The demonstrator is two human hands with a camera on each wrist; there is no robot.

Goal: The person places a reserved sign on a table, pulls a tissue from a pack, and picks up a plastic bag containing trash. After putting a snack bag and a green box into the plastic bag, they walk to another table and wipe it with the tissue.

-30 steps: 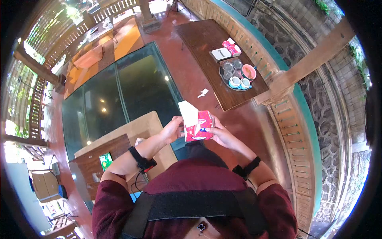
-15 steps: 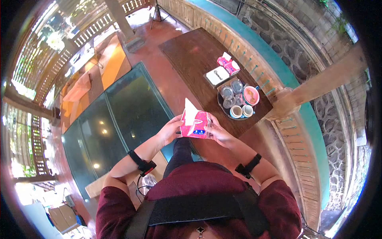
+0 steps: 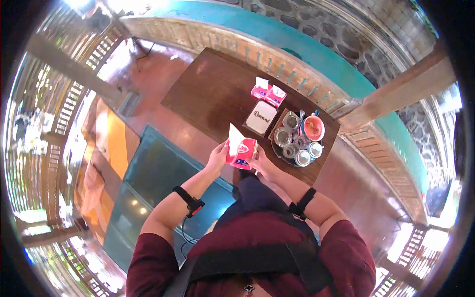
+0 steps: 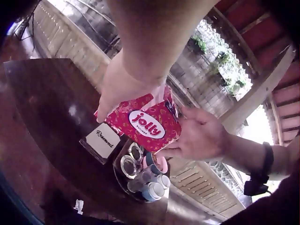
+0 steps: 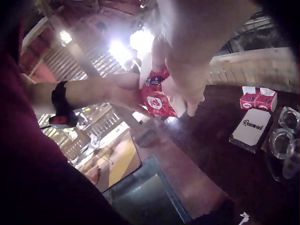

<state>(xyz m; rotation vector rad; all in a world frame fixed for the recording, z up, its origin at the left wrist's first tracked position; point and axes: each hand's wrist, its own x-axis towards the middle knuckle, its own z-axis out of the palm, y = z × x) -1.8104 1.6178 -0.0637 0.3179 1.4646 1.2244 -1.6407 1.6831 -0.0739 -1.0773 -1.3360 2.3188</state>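
Note:
Both hands hold a red-and-pink tissue pack (image 3: 243, 154) in front of the body, one hand at each side. A white tissue (image 3: 235, 136) sticks up from its top. My left hand (image 3: 216, 158) grips the left end and my right hand (image 3: 263, 165) the right end. In the left wrist view the pack (image 4: 149, 123) shows a "jelly" label, with the right hand (image 4: 201, 135) at its side. The right wrist view shows the pack (image 5: 160, 101) between the left hand (image 5: 125, 89) and the right hand (image 5: 185, 77).
A dark wooden table (image 3: 203, 91) stands ahead. On it are two more tissue packs (image 3: 268, 92), a "Reserved" sign (image 3: 261, 118), and a round tray with glass jars (image 3: 283, 136), white-and-blue cups (image 3: 303, 157) and a pink bowl (image 3: 312, 127). A dark glass-topped surface (image 3: 163, 163) lies left.
The person has turned and come closer to the wooden table, which now lies straight ahead. The tissue pack stays in both hands, and its printed front has shifted slightly.

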